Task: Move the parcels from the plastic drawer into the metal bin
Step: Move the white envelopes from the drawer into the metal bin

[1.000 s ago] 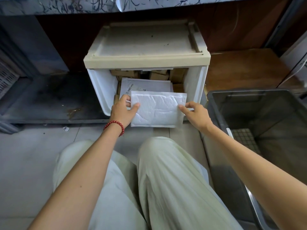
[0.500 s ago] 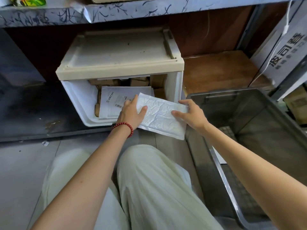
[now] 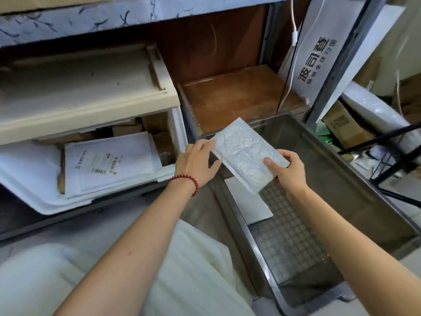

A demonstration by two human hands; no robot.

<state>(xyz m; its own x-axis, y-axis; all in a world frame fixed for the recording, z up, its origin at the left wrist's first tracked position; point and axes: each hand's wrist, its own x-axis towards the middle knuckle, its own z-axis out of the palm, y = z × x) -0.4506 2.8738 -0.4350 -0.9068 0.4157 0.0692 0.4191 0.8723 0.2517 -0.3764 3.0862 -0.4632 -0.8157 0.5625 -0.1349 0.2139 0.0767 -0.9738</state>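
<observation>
A white padded parcel [image 3: 242, 153] hangs tilted over the near left corner of the metal bin [image 3: 364, 185]. My right hand [image 3: 286, 169] grips its lower right end, thumb on top. My left hand [image 3: 197, 163] touches its upper left edge with relaxed fingers. Left of the bin, the white plastic drawer [image 3: 34, 197] stands pulled out, holding a white labelled envelope [image 3: 107, 163] and brown cardboard parcels [image 3: 127, 130] behind it. A flat white parcel [image 3: 248, 204] lies inside the bin on its grid floor.
A beige cabinet top [image 3: 79, 87] covers the drawer. A brown wooden shelf [image 3: 232, 99] lies behind the bin. A white bag with dark print [image 3: 316, 60] and cardboard boxes [image 3: 344, 124] stand at the right by a metal post. My pale trousers [image 3: 193, 281] fill the bottom.
The padded parcel has travelled right from the drawer's front to above the bin, and both hands went with it. The camera has turned right too.
</observation>
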